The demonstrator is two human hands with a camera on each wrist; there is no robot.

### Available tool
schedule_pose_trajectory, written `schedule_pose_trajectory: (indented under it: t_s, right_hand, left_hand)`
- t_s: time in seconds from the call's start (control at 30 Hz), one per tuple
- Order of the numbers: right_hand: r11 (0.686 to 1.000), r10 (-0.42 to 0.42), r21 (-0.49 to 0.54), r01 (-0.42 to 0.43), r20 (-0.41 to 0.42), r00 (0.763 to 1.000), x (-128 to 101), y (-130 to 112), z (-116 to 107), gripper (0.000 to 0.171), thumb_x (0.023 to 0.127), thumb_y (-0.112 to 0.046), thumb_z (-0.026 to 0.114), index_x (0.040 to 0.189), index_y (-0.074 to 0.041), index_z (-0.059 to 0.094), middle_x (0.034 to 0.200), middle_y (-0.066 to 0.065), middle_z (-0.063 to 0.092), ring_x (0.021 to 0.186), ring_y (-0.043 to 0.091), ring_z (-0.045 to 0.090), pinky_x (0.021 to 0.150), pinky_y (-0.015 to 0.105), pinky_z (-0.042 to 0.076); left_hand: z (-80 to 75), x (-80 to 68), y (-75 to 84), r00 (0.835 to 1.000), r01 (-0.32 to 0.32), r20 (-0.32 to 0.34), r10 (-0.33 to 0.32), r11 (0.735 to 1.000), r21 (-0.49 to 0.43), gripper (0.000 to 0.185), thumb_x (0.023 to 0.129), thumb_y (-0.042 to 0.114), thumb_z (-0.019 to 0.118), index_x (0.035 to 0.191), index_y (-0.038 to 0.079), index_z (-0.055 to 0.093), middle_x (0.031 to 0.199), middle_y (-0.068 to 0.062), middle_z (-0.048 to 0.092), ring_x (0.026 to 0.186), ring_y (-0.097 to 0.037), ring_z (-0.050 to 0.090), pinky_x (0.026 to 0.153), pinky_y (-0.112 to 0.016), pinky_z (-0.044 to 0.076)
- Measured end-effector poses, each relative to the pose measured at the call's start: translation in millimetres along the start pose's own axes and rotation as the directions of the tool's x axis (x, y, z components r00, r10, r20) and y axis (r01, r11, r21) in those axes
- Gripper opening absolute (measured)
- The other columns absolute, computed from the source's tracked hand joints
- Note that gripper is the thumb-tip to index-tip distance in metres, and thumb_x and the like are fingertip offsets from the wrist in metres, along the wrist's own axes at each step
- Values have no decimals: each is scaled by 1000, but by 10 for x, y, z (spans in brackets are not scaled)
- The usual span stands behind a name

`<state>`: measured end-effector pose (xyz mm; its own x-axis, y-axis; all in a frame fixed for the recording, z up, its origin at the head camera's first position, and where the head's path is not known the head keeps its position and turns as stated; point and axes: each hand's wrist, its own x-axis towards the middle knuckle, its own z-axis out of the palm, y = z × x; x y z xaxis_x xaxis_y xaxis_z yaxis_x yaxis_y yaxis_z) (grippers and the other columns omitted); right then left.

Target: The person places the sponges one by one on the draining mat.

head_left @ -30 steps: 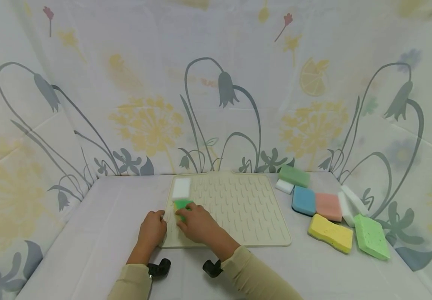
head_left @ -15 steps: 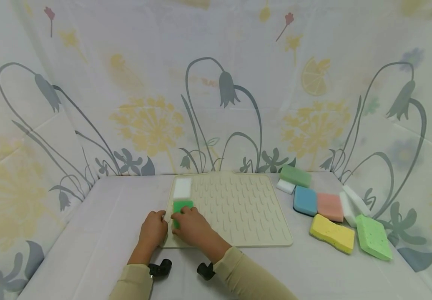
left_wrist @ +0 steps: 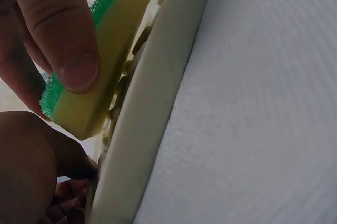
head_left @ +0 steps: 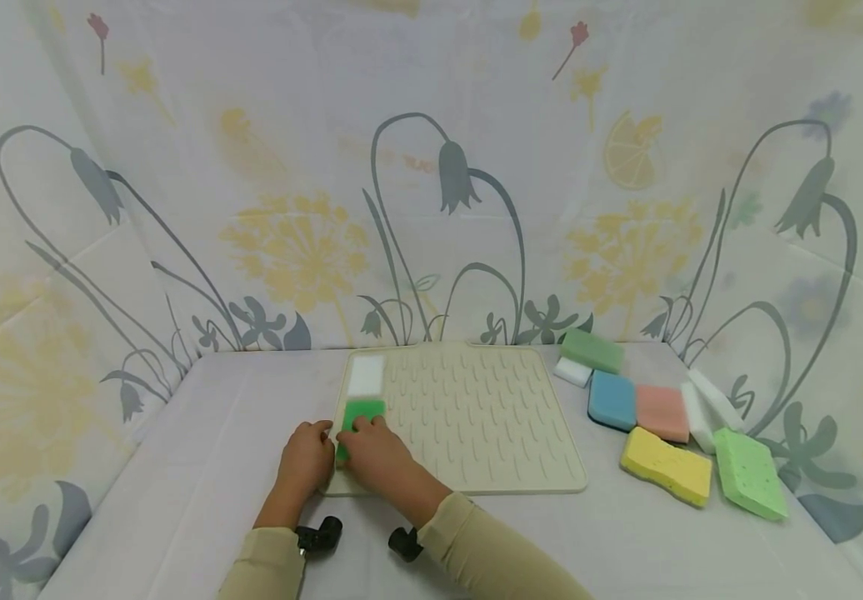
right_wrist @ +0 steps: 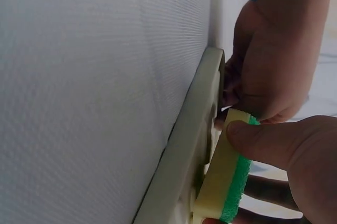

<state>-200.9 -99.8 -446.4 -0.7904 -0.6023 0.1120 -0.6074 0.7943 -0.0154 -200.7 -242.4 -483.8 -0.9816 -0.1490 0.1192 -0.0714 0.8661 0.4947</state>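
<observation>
Flower-printed cloth (head_left: 296, 125), its orange mark (head_left: 418, 163) unreadable, backs the bench (head_left: 147, 483). Right hand (head_left: 375, 454) pinches a green-yellow sponge (head_left: 364, 409) over the pale mat (head_left: 476, 417)'s left side; left hand (head_left: 307, 457) curls beside, grip unclear.

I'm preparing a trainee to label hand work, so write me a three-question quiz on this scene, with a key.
1. Which hand holds the green-and-yellow rectangular sponge?
2. True or false: the white rectangular sponge lies on the beige rectangular mat with raised marks.
3. In the head view, which colour is the sponge directly left of the pink rectangular sponge? A yellow, B blue, C white.

Key: 1. The right hand. 2. True. 3. B.
</observation>
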Motion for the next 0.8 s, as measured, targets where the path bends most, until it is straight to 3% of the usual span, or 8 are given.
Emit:
schedule_pose_trajectory:
  t_s: [0.43, 0.8]
  right_hand:
    - [995, -32, -94, 30, -11, 999, -39, -15, -4, 24, 93, -27, 62, 117, -25, 68, 105, 0, 61, 86, 18, 51, 66, 24, 49]
    - [999, -2, -51, 3, 21, 1000, -75, 61, -90, 33, 91, -46, 61, 120, -31, 66, 114, -5, 61, 95, 17, 55, 71, 31, 50]
  left_hand:
    - [-1, 1, 23, 999, 25, 21, -24, 1000, -19, 36, 92, 6, 49, 123, -7, 61, 91, -16, 60, 76, -23, 55, 69, -41, 48]
    - [-12, -11, 21, 1000, 17, 15, -17, 1000, -2, 36, 91, 6, 50, 122, -9, 61, 91, -16, 61, 77, -24, 56, 70, -43, 48]
